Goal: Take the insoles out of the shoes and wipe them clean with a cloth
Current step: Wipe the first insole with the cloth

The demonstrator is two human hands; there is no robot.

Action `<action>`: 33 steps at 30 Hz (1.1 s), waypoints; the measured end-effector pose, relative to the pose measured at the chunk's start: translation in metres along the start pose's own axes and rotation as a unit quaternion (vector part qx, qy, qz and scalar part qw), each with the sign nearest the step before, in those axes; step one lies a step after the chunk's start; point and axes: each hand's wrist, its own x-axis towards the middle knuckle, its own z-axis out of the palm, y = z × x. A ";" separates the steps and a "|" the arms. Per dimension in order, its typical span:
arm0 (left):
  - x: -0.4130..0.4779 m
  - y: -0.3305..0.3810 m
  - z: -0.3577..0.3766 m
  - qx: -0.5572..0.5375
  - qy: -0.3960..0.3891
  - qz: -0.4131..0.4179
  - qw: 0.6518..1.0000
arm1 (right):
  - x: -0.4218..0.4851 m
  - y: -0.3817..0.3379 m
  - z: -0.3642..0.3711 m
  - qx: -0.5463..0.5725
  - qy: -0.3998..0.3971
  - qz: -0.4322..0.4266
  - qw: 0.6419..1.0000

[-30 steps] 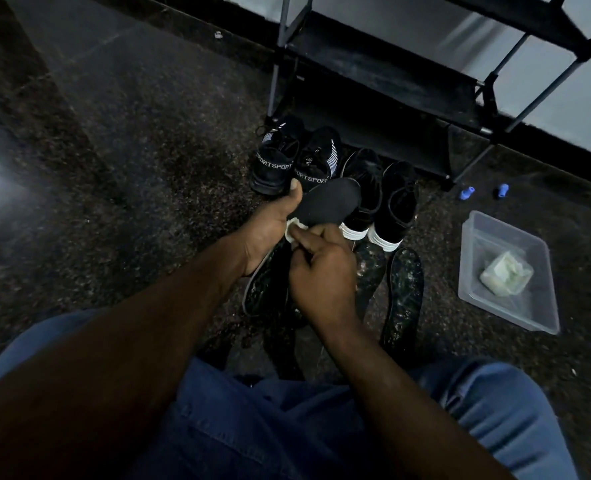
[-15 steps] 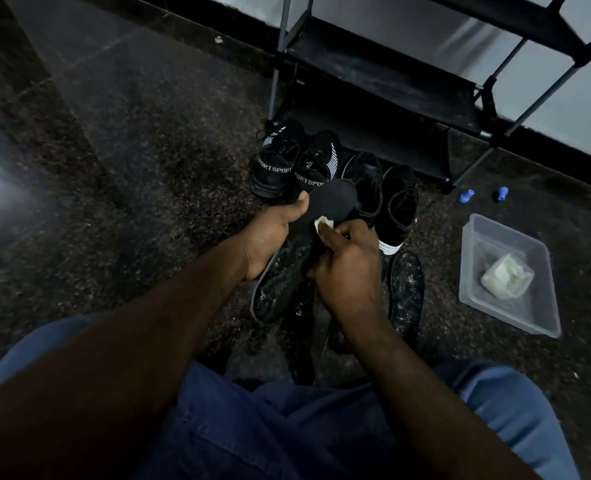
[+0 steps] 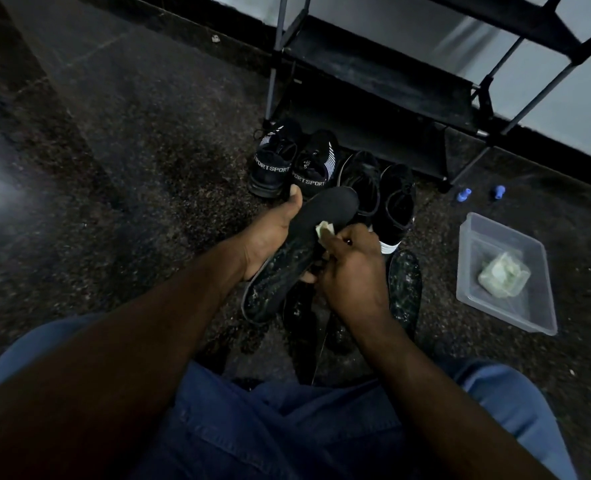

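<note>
the left hand [image 3: 269,237] grips a dark, smooth, sole-shaped insole [image 3: 325,211] from its left edge. the thumb lies along the upper face, pointing toward the shoes, and the other fingers are curled beneath, out of sight. the insole is held up off the dark speckled stone floor [image 3: 148,174], in front of the shoes, with its rounded end up and to the right.

the right hand [image 3: 352,268] has its fingers bunched around a small pale cloth [image 3: 323,228], pinching it. the cloth sticks out past the fingertips and is pressed on the insole's face near the middle, just right of the left thumb.

a speckled dark insole [image 3: 404,289] lies flat on the floor beside the right wrist. behind stand a pair of black "sport" lettered trainers [image 3: 276,164] and a pair of black shoes with white soles [image 3: 394,206], in front of a black metal shoe rack [image 3: 373,98]. to the right, a clear plastic tub [image 3: 529,313] holds a crumpled pale green cloth [image 3: 503,275].
</note>
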 end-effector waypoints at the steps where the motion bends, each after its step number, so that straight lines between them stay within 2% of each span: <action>1: -0.002 0.001 0.004 0.006 -0.011 -0.015 1.000 | 0.005 0.002 -0.001 0.002 0.020 0.019 1.000; 4: -0.005 0.000 0.009 0.014 0.002 0.008 1.000 | 0.019 -0.005 -0.002 0.023 0.042 0.042 0.998; 9: 0.001 -0.003 -0.003 0.018 0.048 0.037 0.998 | 0.006 -0.026 0.003 0.025 -0.023 -0.049 0.998; 12: -0.001 0.002 -0.002 0.035 0.067 0.043 0.996 | -0.005 -0.015 0.001 -0.008 -0.047 -0.064 0.997; 14: -0.002 0.002 0.002 0.029 0.058 0.021 0.998 | -0.005 -0.005 -0.003 -0.031 -0.035 -0.050 0.998; 17: -0.004 0.001 0.006 0.028 0.001 -0.038 0.999 | 0.008 0.005 -0.008 -0.047 -0.001 -0.009 0.999; 20: -0.009 0.001 0.011 0.014 -0.004 -0.028 1.000 | 0.020 -0.001 -0.006 -0.024 0.013 0.010 1.000; 25: -0.002 -0.004 -0.001 -0.023 0.032 0.012 0.999 | 0.006 -0.017 0.003 -0.012 -0.032 -0.059 0.998; 29: 0.001 -0.003 0.000 -0.012 0.048 0.024 0.999 | -0.011 -0.005 0.002 -0.048 -0.061 -0.069 0.995; 33: -0.005 -0.002 0.006 -0.002 0.027 -0.023 0.999 | -0.007 0.015 -0.003 -0.107 -0.055 -0.045 0.992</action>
